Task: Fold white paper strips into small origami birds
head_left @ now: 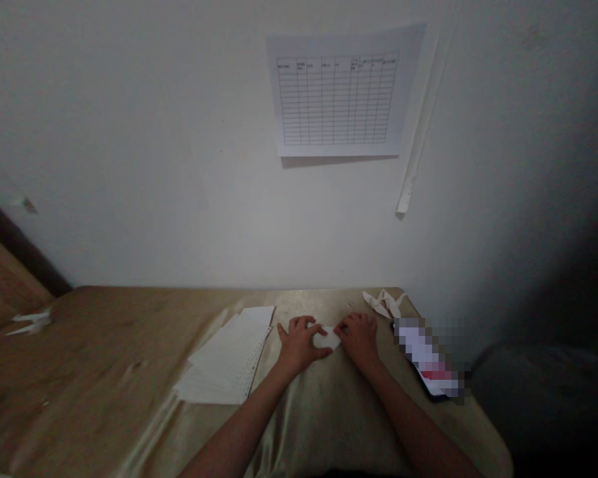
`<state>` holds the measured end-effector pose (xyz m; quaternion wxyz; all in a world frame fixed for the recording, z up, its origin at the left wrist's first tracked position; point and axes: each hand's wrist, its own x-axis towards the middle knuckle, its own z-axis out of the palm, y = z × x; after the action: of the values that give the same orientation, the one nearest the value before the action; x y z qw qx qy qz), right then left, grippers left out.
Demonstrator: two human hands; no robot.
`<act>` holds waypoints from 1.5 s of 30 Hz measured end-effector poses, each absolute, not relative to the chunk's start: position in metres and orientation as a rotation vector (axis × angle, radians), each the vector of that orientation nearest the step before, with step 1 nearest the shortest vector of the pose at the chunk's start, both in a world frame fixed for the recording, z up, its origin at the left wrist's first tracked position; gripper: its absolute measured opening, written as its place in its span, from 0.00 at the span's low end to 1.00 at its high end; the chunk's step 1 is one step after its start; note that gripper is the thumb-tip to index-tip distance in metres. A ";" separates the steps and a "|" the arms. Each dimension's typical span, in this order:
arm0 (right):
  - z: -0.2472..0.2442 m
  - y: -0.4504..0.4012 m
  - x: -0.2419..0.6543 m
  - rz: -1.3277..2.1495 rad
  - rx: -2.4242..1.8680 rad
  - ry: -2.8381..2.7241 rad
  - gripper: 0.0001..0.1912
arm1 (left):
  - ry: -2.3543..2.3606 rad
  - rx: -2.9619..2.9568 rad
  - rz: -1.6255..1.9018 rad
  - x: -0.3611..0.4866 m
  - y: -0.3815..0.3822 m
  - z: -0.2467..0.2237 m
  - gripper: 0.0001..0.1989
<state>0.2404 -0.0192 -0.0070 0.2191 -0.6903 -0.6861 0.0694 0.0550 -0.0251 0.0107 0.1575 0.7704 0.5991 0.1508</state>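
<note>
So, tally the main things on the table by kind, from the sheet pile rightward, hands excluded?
Fanned pile of white punched sheets: 1
Small white paper piece: 1
Crumpled white strip clump: 1
Black-edged flat device, lit screen: 1
Total: 4

No word or number can be read. The white rectangular paper sheet (pixel 341 149) on the wall (pixel 179 166) bears a printed black table grid; the small characters along its top row are too tiny to make out.
</note>
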 end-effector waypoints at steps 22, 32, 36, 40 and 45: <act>-0.015 -0.019 0.246 0.206 -1.878 -1.887 0.08 | 1.652 2.296 0.328 0.052 -0.024 0.018 0.23; -0.016 -0.025 0.259 0.345 -1.743 -1.937 0.26 | 1.665 2.287 0.334 0.052 -0.024 0.019 0.25; -0.017 -0.023 0.261 0.344 -1.747 -1.915 0.25 | 1.669 2.281 0.309 0.052 -0.024 0.020 0.26; -0.020 -0.019 0.265 0.340 -1.759 -1.903 0.20 | 1.667 2.284 0.306 0.052 -0.024 0.019 0.26; -0.023 -0.015 0.270 0.314 -1.760 -1.906 0.16 | 1.669 2.295 0.313 0.053 -0.023 0.015 0.26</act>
<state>0.2700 -0.0149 -0.0228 0.2611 -0.6502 -0.7040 0.1160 0.0526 -0.0228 0.0148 0.1427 0.7956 0.5787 0.1085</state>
